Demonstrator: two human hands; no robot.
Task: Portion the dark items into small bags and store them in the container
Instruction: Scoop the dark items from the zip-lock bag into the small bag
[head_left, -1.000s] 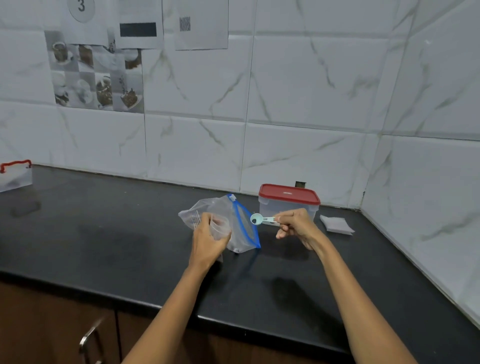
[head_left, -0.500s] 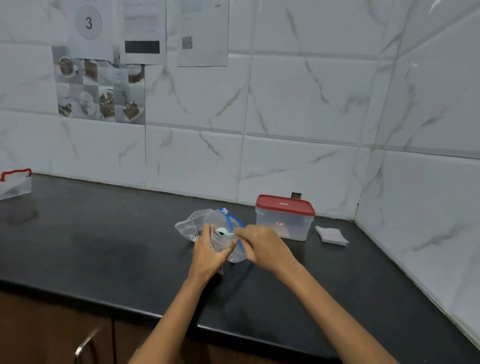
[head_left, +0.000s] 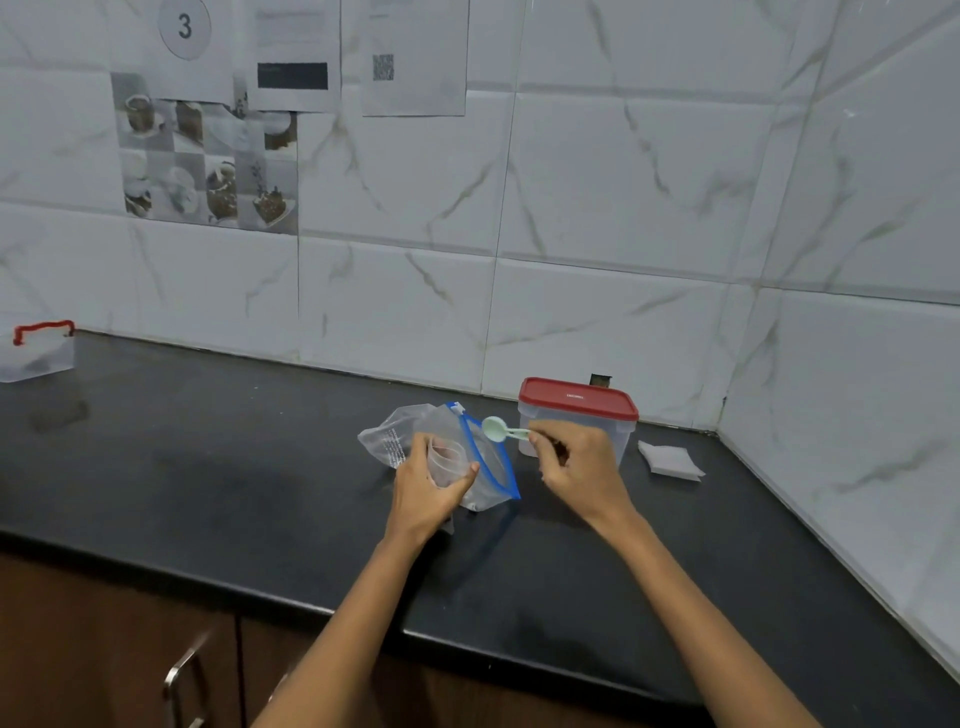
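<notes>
The right hand (head_left: 576, 462), pinching the spoon (head_left: 501, 431), had withdrawn from the small bag (head_left: 447, 460) gripped by the left hand (head_left: 423, 488); another scoop seemed due.

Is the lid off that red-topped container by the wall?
No, the red lid sits flat on top of the clear container, covering its opening.

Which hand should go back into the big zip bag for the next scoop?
Probably the right hand: it already grips the green spoon just beside the big zip bag, by its blue zip edge. The left hand is busy holding the small clear bag open.
</notes>
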